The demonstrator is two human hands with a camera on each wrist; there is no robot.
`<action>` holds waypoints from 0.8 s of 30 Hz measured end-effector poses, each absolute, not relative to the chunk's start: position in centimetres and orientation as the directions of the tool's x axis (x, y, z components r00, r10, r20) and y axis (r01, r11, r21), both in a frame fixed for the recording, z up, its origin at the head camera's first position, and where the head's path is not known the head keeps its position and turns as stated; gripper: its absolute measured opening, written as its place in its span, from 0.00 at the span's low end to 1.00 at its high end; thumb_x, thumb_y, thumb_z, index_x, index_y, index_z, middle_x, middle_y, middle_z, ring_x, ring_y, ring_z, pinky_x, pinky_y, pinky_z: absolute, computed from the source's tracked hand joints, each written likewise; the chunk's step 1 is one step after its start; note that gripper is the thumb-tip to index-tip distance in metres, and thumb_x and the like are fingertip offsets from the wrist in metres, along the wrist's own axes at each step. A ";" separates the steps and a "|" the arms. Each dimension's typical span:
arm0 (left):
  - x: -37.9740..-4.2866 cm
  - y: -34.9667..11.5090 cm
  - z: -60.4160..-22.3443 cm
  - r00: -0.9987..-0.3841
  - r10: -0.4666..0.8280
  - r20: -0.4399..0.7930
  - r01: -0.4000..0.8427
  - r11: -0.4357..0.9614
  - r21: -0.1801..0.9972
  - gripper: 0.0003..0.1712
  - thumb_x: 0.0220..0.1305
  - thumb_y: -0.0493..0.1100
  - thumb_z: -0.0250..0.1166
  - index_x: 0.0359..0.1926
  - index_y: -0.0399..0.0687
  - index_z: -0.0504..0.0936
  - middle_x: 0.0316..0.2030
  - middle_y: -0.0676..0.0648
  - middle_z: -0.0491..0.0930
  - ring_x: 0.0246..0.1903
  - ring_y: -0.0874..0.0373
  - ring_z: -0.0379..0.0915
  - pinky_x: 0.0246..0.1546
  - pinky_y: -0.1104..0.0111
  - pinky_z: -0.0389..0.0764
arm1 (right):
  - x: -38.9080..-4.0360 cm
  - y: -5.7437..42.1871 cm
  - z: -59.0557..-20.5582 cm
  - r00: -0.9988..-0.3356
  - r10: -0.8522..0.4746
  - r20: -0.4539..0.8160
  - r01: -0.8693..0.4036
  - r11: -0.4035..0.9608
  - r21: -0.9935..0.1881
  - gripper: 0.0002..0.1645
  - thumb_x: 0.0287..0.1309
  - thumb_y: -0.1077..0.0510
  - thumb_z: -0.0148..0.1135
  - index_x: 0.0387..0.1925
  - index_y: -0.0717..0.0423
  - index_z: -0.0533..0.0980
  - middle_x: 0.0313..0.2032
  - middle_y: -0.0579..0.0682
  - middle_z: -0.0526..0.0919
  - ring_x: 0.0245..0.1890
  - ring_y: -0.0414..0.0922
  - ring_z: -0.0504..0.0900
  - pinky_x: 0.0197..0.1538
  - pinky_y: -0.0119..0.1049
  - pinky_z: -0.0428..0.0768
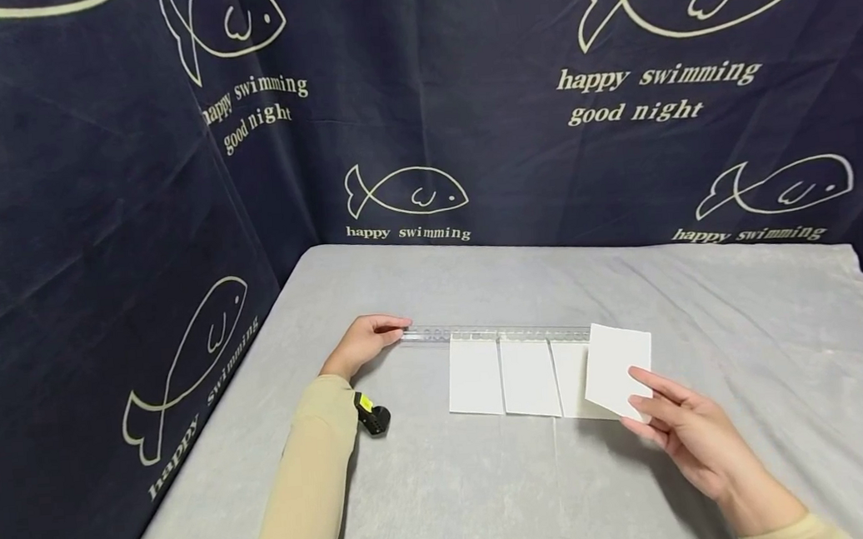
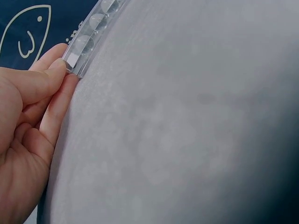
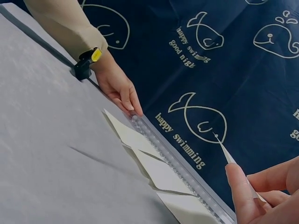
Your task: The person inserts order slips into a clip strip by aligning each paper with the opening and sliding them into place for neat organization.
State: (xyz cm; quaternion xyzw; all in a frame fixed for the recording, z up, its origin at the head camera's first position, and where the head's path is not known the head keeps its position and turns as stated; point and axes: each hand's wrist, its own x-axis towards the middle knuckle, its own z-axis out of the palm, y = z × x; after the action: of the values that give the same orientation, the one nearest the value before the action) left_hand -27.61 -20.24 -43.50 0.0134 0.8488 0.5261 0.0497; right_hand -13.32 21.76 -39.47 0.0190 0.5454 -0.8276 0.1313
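Note:
My left hand [image 1: 364, 343] pinches the left end of a long clear plastic strip [image 1: 425, 337] lying across the table. Round, bubble-like shapes run along that strip [image 2: 85, 45] in the left wrist view. Three white cards lie side by side with their top edges along it: a left card [image 1: 474, 375], a middle card [image 1: 530, 378] and a right card [image 1: 571, 381]. Between thumb and fingers, my right hand [image 1: 694, 435] holds another white card [image 1: 615, 367], raised and tilted. It overlaps the right card and hides the strip's right end in the head view.
A grey cloth [image 1: 447, 485] covers the table, with soft wrinkles at the right. Dark blue curtains [image 1: 515, 180] printed with fish and lettering hang behind and at the left. On my left wrist sits a small black device [image 1: 372, 415] with a yellow label.

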 end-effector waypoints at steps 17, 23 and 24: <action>-27.7 -20.3 -43.3 -0.995 0.082 -0.059 -0.015 0.460 0.888 0.13 0.60 0.38 0.64 0.47 0.49 0.85 0.51 0.49 0.78 0.56 0.54 0.67 0.59 0.61 0.63 | -13.7 20.0 -39.4 -0.959 -0.221 -0.177 0.253 -0.386 -0.887 0.22 0.60 0.73 0.53 0.44 0.45 0.81 0.45 0.45 0.77 0.38 0.43 0.81 0.45 0.37 0.78; -27.6 -20.2 -43.3 -0.995 0.074 -0.062 -0.021 0.460 0.887 0.13 0.60 0.38 0.64 0.46 0.49 0.85 0.51 0.49 0.78 0.55 0.54 0.68 0.59 0.61 0.63 | -13.6 19.3 -39.5 -0.959 -0.222 -0.177 0.252 -0.378 -0.891 0.22 0.59 0.73 0.54 0.44 0.45 0.81 0.46 0.45 0.77 0.36 0.42 0.81 0.45 0.38 0.78; -27.5 -20.2 -43.3 -0.995 0.073 -0.063 -0.023 0.458 0.889 0.13 0.60 0.38 0.64 0.46 0.49 0.85 0.51 0.49 0.78 0.55 0.54 0.68 0.59 0.61 0.63 | -13.6 19.1 -39.5 -0.959 -0.223 -0.177 0.253 -0.377 -0.891 0.22 0.58 0.73 0.54 0.44 0.45 0.81 0.46 0.45 0.77 0.36 0.42 0.81 0.46 0.38 0.78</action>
State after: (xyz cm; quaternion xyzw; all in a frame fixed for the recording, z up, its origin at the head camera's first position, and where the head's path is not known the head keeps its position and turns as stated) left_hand -27.54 -20.19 -43.28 0.0146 0.8526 0.5203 0.0459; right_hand -13.65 19.14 -39.53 0.0136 0.5393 -0.8297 0.1433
